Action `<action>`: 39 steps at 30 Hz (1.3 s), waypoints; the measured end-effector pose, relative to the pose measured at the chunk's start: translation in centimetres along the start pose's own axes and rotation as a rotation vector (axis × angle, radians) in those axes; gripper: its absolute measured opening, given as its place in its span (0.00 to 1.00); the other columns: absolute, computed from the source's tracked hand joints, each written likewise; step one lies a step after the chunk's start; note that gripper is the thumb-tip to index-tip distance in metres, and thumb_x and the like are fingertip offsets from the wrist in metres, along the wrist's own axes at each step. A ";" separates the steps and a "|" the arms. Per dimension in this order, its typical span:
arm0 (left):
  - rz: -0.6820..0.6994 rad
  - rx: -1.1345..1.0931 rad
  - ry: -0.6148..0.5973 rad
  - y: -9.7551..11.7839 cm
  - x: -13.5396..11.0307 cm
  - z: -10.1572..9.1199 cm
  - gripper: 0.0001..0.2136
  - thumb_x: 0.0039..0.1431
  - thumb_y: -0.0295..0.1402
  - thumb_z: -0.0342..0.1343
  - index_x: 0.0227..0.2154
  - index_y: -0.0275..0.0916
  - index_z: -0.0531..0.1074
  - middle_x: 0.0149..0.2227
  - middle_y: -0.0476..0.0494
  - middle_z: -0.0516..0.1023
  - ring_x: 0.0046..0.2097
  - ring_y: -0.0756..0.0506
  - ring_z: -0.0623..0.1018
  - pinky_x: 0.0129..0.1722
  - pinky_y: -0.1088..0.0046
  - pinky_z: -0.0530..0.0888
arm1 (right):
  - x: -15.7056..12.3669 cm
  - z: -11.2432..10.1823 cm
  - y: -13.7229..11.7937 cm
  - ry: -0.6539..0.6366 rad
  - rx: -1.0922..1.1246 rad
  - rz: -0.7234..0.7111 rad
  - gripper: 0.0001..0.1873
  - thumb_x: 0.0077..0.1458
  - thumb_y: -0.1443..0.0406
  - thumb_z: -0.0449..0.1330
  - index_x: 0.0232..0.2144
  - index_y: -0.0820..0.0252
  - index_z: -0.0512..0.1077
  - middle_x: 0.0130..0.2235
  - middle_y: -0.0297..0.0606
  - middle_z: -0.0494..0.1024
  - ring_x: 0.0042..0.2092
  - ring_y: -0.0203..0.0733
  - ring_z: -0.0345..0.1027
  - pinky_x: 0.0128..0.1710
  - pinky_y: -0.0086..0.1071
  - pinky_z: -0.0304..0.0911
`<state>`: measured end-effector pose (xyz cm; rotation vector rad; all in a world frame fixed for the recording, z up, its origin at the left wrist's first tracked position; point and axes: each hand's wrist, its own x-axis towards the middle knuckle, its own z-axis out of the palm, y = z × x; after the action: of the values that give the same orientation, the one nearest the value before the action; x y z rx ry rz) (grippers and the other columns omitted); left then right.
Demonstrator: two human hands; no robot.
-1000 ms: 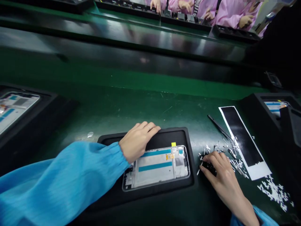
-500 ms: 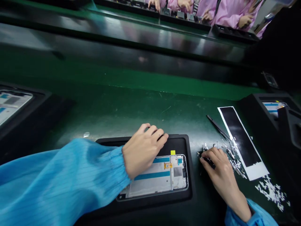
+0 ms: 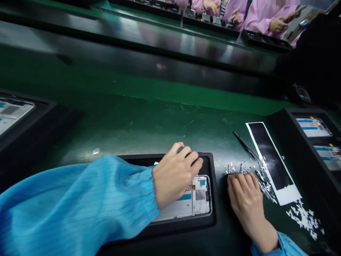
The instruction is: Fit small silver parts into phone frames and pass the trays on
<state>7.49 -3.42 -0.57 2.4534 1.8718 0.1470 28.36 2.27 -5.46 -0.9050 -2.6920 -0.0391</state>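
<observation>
Shifted rightward, the left hand [image 3: 176,177] half-curls over the phone frame [image 3: 201,207] its recessed tray [image 3: 214,192] seemingly steadies, the right hand [image 3: 246,201] bunches at loose bits [image 3: 230,168], both grips hidden.

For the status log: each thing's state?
Left hand: fingers bent over phone frame, grip hidden
Right hand: fingertips down among small bits, grip hidden
Phone frame: in black tray, partly covered
Black tray: partly hidden
Small bits: loose, scattered
Dark tool: lying unheld
White-edged sheet: flat
White scraps: loose, piled
Frames at right: untouched
</observation>
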 end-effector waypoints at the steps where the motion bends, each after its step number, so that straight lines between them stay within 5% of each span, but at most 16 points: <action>1: 0.008 -0.007 0.001 0.1 0.1 0.0 0.11 0.54 0.27 0.44 0.40 0.33 0.65 0.37 0.43 0.68 0.39 0.43 0.64 0.42 0.63 0.58 | 0.0 0.0 0.0 -0.004 -0.007 -0.007 0.07 0.51 0.74 0.47 0.26 0.63 0.62 0.26 0.38 0.63 0.31 0.38 0.53 0.41 0.42 0.52; 11: 0.135 -0.055 0.053 2.7 2.0 0.5 0.09 0.46 0.26 0.51 0.33 0.32 0.67 0.31 0.44 0.67 0.35 0.44 0.64 0.44 0.61 0.58 | -0.7 -1.3 0.5 0.026 0.020 0.037 0.03 0.53 0.71 0.47 0.29 0.64 0.60 0.26 0.38 0.61 0.30 0.38 0.53 0.30 0.34 0.53; 16: 0.249 -0.159 0.009 4.1 4.5 2.0 0.08 0.45 0.24 0.50 0.31 0.31 0.67 0.34 0.41 0.68 0.37 0.43 0.64 0.43 0.58 0.58 | -1.6 -1.2 0.0 0.016 -0.069 0.069 0.05 0.53 0.67 0.50 0.30 0.64 0.61 0.28 0.40 0.62 0.31 0.41 0.52 0.31 0.37 0.52; 24: 0.350 -0.239 -0.072 5.7 8.5 4.5 0.05 0.45 0.25 0.50 0.28 0.35 0.67 0.36 0.41 0.67 0.38 0.42 0.65 0.35 0.62 0.61 | -2.1 -0.3 0.2 0.040 -0.045 0.119 0.06 0.52 0.74 0.46 0.25 0.64 0.59 0.27 0.39 0.60 0.31 0.39 0.51 0.29 0.33 0.52; 39: 0.345 -0.324 -0.025 5.6 8.0 3.8 0.05 0.48 0.21 0.47 0.28 0.34 0.63 0.31 0.44 0.68 0.34 0.46 0.65 0.33 0.69 0.60 | -2.6 0.0 0.2 0.133 0.200 0.317 0.09 0.53 0.73 0.45 0.25 0.63 0.62 0.27 0.38 0.62 0.31 0.36 0.54 0.30 0.32 0.52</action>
<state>15.40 2.90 -3.46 2.5011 1.2768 0.3964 30.46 0.87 -6.23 -1.2042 -2.3518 0.2256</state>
